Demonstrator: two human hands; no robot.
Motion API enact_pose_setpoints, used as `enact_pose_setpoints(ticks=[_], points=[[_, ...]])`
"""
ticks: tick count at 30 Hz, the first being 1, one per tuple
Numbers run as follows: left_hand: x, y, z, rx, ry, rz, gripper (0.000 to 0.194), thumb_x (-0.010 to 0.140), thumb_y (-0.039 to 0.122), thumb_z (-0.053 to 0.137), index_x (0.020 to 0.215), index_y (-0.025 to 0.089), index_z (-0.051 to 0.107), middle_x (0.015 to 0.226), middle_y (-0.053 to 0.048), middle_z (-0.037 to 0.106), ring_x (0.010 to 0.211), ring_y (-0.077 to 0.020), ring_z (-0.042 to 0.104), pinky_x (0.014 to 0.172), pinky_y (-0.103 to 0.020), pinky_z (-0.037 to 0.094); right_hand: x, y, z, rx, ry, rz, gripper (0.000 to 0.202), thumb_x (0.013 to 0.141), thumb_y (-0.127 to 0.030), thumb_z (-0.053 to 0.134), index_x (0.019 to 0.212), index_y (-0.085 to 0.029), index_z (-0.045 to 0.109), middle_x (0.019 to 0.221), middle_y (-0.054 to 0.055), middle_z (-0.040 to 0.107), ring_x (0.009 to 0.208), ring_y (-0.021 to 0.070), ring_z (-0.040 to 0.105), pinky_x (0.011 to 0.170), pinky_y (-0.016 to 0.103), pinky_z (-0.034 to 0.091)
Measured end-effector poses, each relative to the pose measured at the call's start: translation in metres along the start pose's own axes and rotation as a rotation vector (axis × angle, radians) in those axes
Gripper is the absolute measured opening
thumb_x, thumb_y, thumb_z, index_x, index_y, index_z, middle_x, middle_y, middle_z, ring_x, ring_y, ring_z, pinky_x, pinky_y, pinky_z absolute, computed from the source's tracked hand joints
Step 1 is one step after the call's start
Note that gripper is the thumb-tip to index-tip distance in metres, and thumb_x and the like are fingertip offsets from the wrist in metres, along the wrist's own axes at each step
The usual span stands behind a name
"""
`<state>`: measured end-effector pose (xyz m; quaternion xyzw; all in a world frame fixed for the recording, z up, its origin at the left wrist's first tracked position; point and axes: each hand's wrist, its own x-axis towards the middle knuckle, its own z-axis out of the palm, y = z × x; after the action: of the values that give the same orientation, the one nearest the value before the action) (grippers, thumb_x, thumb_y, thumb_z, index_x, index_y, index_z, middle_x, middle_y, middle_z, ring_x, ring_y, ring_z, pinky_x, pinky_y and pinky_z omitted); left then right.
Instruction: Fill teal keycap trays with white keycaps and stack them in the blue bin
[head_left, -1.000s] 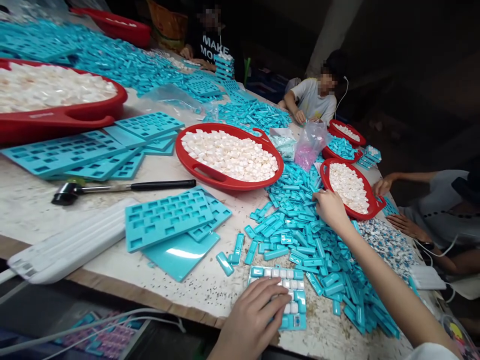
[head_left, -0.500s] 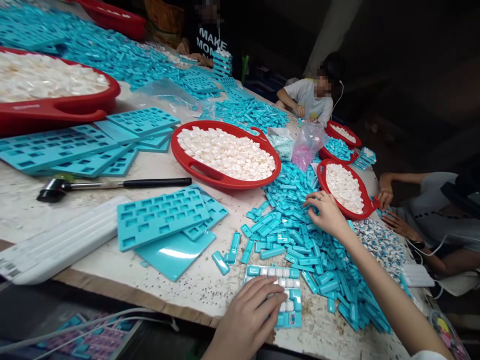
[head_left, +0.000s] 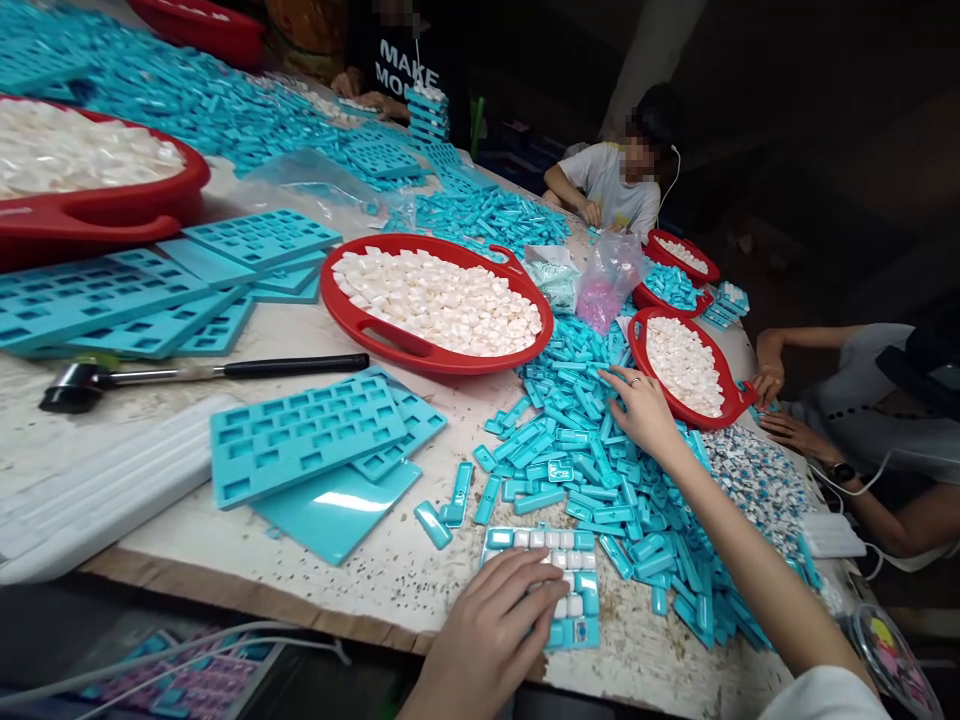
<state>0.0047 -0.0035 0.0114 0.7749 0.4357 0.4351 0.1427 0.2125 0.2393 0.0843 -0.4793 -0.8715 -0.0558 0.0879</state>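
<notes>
Right hand (head_left: pixel 645 405) has uncurled over blue keycaps (head_left: pixel 572 438).

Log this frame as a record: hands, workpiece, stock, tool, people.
left hand: fingers laid over the key panel
right hand: fingers parted, at the heap of blue keycaps
key panel: partly hidden; one lower-right position looks uncapped
stock: white keycaps in red basin beside right hand
tool: mallet, on the table
other people: three in view

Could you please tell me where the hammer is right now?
In the head view, the hammer lies at left on the table, between the white strip and the farther blue plates.
</notes>
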Motion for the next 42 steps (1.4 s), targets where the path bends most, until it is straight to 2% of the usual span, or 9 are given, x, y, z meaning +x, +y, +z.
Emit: enact_pose_setpoints(ticks=[4,7,12,18,25,28,32,37,42], points=[[0.001,0.001,0.0,0.015,-0.022,0.001,0.028,0.098,0.011,0.048,0.114,0.026,0.066,0.108,-0.001,0.076,0.111,-0.0222,0.069,0.096,-0.04,0.057,-0.009,-0.01,-0.005,0.217,-0.031,-0.134,0.028,0.09,-0.009,0.054,0.103,-0.021,0.075,0.108,0.007,0.072,0.105,0.0254,0.062,0.095,0.039,0.045],[0.001,0.001,-0.001,0.024,-0.031,0.001,0.028,0.099,0.011,0.047,0.114,0.026,0.066,0.108,-0.001,0.076,0.109,-0.0221,0.07,0.095,-0.04,0.057,-0.012,-0.022,-0.006,0.269,-0.147,-0.198,0.024,0.091,-0.011,0.057,0.101,-0.022,0.076,0.1,0.004,0.071,0.099,0.0232,0.061,0.094,0.037,0.045],[0.001,0.001,-0.001,0.003,-0.031,-0.012,0.029,0.099,0.011,0.048,0.114,0.027,0.067,0.107,-0.001,0.076,0.108,-0.0209,0.07,0.095,-0.038,0.056,-0.002,-0.025,0.003,0.047,-0.22,-0.065,0.021,0.093,-0.028,0.068,0.112,-0.022,0.076,0.111,0.008,0.069,0.109,0.0286,0.058,0.095,0.041,0.043],[0.0,0.0,0.0,0.003,-0.027,-0.018,0.027,0.099,0.012,0.048,0.112,0.026,0.068,0.107,-0.001,0.076,0.108,-0.0203,0.07,0.096,-0.037,0.057,0.011,-0.014,0.012,-0.097,-0.16,0.046,0.059,0.089,-0.038,0.073,0.141,-0.015,0.058,0.126,0.016,0.062,0.12,0.0346,0.054,0.096,0.043,0.044],[0.001,0.0,-0.004,0.04,-0.089,0.009,0.028,0.099,0.01,0.047,0.115,0.024,0.066,0.11,-0.002,0.076,0.11,-0.021,0.069,0.096,-0.038,0.057,0.013,-0.008,0.02,-0.071,0.019,0.093,0.045,0.094,-0.018,0.052,0.138,-0.019,0.058,0.125,0.015,0.062,0.115,0.033,0.052,0.093,0.043,0.044],[0.001,0.0,-0.005,0.042,-0.089,0.01,0.028,0.1,0.011,0.047,0.116,0.025,0.065,0.111,-0.001,0.076,0.11,-0.0209,0.069,0.096,-0.038,0.057,0.014,-0.012,0.018,-0.008,0.045,0.009,0.037,0.091,-0.01,0.049,0.118,-0.022,0.07,0.12,0.012,0.062,0.112,0.0299,0.052,0.094,0.042,0.043],[0.001,0.0,-0.005,0.044,-0.087,0.008,0.029,0.099,0.011,0.047,0.117,0.025,0.066,0.111,-0.002,0.076,0.111,-0.0209,0.069,0.097,-0.038,0.056,0.017,-0.014,0.017,0.001,-0.051,-0.03,0.026,0.088,-0.012,0.055,0.092,-0.023,0.078,0.117,0.011,0.062,0.111,0.0302,0.052,0.092,0.043,0.043],[0.0,0.001,-0.005,0.042,-0.083,-0.004,0.029,0.1,0.011,0.047,0.116,0.025,0.066,0.111,-0.002,0.076,0.111,-0.021,0.069,0.096,-0.038,0.056,0.018,-0.004,0.02,-0.049,-0.081,0.056,0.033,0.089,-0.019,0.062,0.119,-0.02,0.074,0.125,0.013,0.06,0.114,0.0323,0.05,0.091,0.044,0.044],[0.001,0.001,-0.005,0.038,-0.083,0.0,0.028,0.1,0.012,0.047,0.117,0.025,0.066,0.112,-0.002,0.076,0.112,-0.021,0.069,0.096,-0.038,0.056,0.018,0.003,0.022,-0.053,-0.066,0.07,0.039,0.088,-0.025,0.067,0.128,-0.021,0.069,0.131,0.013,0.059,0.116,0.0343,0.05,0.091,0.045,0.045]])
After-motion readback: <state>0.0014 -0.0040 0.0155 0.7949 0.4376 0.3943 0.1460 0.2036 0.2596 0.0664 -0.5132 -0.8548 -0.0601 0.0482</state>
